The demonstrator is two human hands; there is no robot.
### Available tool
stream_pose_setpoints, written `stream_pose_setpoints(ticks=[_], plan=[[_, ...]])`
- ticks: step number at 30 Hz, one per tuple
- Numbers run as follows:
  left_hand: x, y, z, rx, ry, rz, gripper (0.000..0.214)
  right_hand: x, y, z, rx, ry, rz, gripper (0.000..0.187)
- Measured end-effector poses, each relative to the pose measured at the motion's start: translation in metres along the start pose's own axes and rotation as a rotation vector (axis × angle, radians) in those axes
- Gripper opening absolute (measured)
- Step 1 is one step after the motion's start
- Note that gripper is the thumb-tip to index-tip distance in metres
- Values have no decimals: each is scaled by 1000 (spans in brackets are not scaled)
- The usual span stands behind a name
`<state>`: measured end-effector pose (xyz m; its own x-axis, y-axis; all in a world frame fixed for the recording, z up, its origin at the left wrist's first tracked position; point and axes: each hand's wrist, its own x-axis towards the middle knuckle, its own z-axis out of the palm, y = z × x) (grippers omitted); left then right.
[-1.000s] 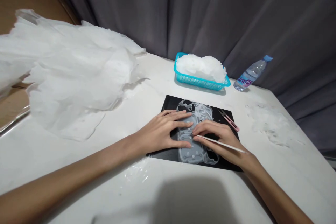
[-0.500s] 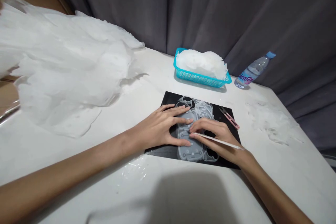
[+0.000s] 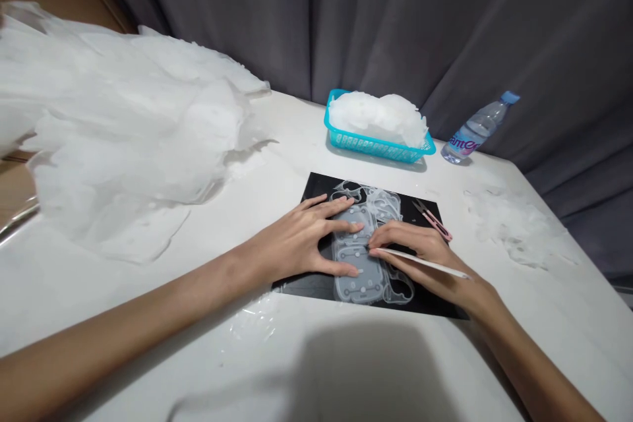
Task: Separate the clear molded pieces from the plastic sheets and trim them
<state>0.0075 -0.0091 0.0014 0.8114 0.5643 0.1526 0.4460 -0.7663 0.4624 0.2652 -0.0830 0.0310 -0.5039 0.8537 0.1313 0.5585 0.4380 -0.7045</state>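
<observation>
A translucent silicone piece (image 3: pixel 360 270) with small dots lies on a black mat (image 3: pixel 316 188) on the white table. My left hand (image 3: pixel 301 241) presses flat on the piece, fingers spread, thumb against its near left side. My right hand (image 3: pixel 425 254) is pinched round a thin white stick (image 3: pixel 430 264), whose tip meets the piece near my left fingertips. Thin clear trimmings (image 3: pixel 380 201) lie at the mat's far end.
Pink snips (image 3: pixel 434 219) rest on the mat's right edge. A turquoise basket (image 3: pixel 376 145) heaped with white pieces stands behind. A water bottle (image 3: pixel 475 128) lies at the back right, white scraps (image 3: pixel 519 227) to the right, a big pile of white sheets (image 3: pixel 123 132) on the left.
The view has shifted slightly. My right hand with the stick has edged a little to the right along the piece; my left hand stays pressed in place.
</observation>
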Motion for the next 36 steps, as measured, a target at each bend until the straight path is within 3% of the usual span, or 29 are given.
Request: stream_pose_setpoints(ticks=[6,11,15,20,22,25,28,31,33,36], plan=[[1,-2,0,33,-24,3,76,2,9,11,0,39,-81,16],[-1,-8,3,-11,-7,-17,71,7,13,20,-159,41,-233,15],[-4,-3,1,-85,28,-51,59,11,11,26,-329,96,-207,19],[-7,15,1,-37,278,-329,58,14,11,33,-412,149,-132,30],[-7,20,2,-90,254,-404,51,14,10,38,-411,188,-162,27],[-4,26,1,-283,110,-455,46,14,9,41,-388,224,-193,24],[-1,29,-1,-381,27,-532,46,19,17,26,-284,350,-128,23],[0,30,-3,-384,-17,-553,44,26,34,-10,-233,741,157,24],[-1,29,-4,-375,-46,-548,44,28,42,-33,-214,898,262,24],[-3,26,-7,-348,-3,-540,39,23,36,-44,-160,837,202,20]])
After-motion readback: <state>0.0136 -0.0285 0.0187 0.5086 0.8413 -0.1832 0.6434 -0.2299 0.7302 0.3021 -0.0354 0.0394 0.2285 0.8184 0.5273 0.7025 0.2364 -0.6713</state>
